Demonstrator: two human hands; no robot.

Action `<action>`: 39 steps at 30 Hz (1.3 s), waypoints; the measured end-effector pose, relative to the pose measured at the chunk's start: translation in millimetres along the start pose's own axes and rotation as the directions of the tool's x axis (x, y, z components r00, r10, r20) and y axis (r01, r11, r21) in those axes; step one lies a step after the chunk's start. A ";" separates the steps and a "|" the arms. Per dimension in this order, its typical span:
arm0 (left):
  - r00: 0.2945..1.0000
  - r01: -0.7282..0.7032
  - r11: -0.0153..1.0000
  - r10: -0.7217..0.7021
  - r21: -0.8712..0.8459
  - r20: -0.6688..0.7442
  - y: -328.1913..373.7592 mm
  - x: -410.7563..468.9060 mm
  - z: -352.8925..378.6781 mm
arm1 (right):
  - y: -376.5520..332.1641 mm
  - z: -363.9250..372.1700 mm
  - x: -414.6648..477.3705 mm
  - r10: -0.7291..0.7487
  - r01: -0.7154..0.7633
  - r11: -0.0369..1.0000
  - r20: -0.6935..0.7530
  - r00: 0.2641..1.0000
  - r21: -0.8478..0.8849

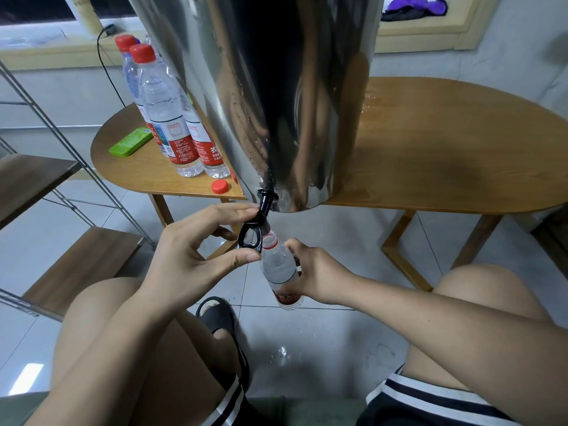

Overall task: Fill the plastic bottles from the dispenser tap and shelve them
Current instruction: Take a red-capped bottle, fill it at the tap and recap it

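A large steel dispenser [292, 96] stands on the wooden table [445, 149], its black tap [256, 229] hanging over the front edge. My right hand [319, 275] grips an uncapped clear bottle with a red label [281, 272], its mouth right under the tap. My left hand [196, 256] has its fingertips on the tap's top and its thumb near the lever. Several capped bottles [166, 118] stand on the table's left end. A loose red cap [220, 186] lies near them.
A green flat case [131, 146] lies on the table's left side. A metal-framed shelf unit with wooden boards [76, 265] stands at the left. Water drops mark the tiled floor [282, 353] between my knees. A black cable runs behind the bottles.
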State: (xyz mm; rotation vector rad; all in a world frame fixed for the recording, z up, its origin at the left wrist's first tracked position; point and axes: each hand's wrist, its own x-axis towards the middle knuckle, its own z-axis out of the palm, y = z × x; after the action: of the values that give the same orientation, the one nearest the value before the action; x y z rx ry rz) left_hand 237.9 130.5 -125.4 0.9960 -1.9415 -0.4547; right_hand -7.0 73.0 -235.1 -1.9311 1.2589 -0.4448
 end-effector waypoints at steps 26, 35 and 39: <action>0.995 0.103 0.995 -0.103 -0.012 0.002 3.1 65.8 18.4 | -8.0 -15.3 -3.0 0.026 -0.020 0.995 -0.068 0.997 0.097; 0.946 0.280 0.908 -0.206 0.312 -0.251 -49.7 56.0 0.3 | -18.4 -30.2 -10.8 0.019 -0.004 0.990 -0.103 0.995 0.143; 0.948 0.317 0.827 -0.263 0.463 -0.180 -69.5 52.8 6.9 | -19.1 -31.5 -16.3 -0.003 0.019 0.989 -0.108 0.994 0.148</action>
State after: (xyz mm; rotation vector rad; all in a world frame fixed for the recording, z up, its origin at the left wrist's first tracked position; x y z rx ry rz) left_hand 249.1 45.9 -145.0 1.6243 -1.8460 -0.0610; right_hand -23.0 78.5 -198.5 -1.8093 1.2461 -0.6379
